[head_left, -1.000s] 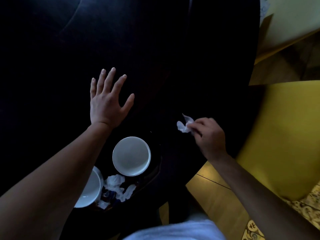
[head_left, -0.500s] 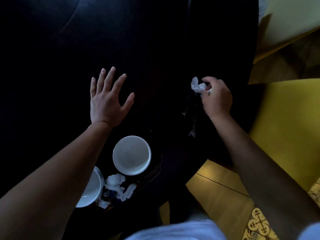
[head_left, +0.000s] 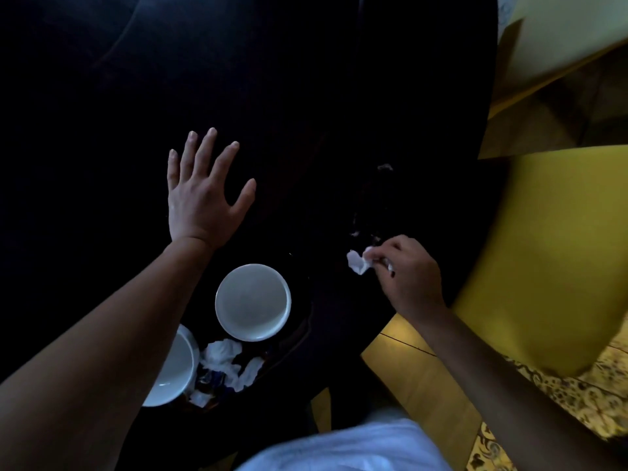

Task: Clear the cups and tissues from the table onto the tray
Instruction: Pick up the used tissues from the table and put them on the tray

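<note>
My right hand (head_left: 406, 271) pinches a small crumpled white tissue (head_left: 357, 262) over the right part of the very dark table (head_left: 306, 96). My left hand (head_left: 204, 195) lies flat on the table with its fingers spread. Just below it a white cup (head_left: 253, 302) stands on a dark tray (head_left: 299, 331). A second white cup (head_left: 170, 372) sits at the tray's near left, partly under my left forearm. Several crumpled tissues (head_left: 227, 362) lie between the two cups on the tray.
A faint small scrap (head_left: 385, 167) shows on the dark table beyond my right hand. Yellow seats (head_left: 550, 249) and a patterned floor (head_left: 560, 396) are to the right of the table's edge. My white clothing (head_left: 346, 447) fills the bottom centre.
My right hand, holding the tissue, went out to the far right of the table and has come back toward me, near the tray. My left hand has stayed flat in place.
</note>
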